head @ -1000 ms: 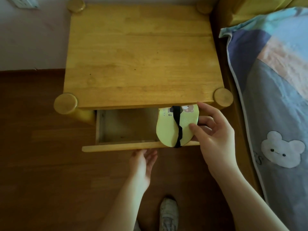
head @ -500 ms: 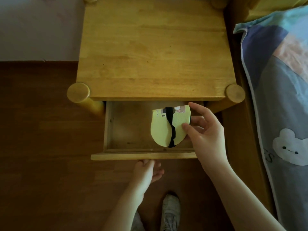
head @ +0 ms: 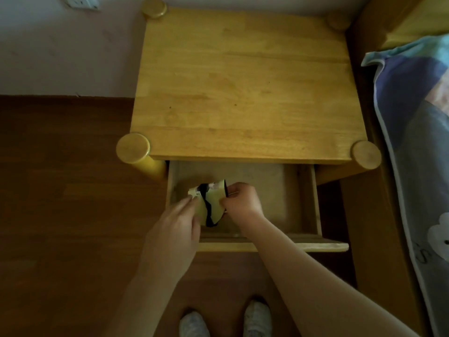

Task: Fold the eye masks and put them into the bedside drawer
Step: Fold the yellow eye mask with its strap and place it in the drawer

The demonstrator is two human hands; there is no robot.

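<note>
A folded pale green eye mask [head: 212, 203] with a black strap across it is inside the open drawer [head: 274, 246] of the wooden bedside table [head: 243, 93], over the drawer's left half. My right hand [head: 243, 201] pinches the mask's right edge. My left hand [head: 177, 229] reaches over the drawer front and touches the mask's left edge with its fingertips. The right half of the drawer floor shows bare wood.
A bed with a blue patterned quilt [head: 418, 142] runs along the right side. Dark wooden floor [head: 60, 215] lies to the left, and my two shoes [head: 226, 322] stand below the drawer. A wall socket [head: 80, 2] is at the top left.
My right hand has carried the mask down and left into the drawer. My left hand has left the drawer front and come up to the mask.
</note>
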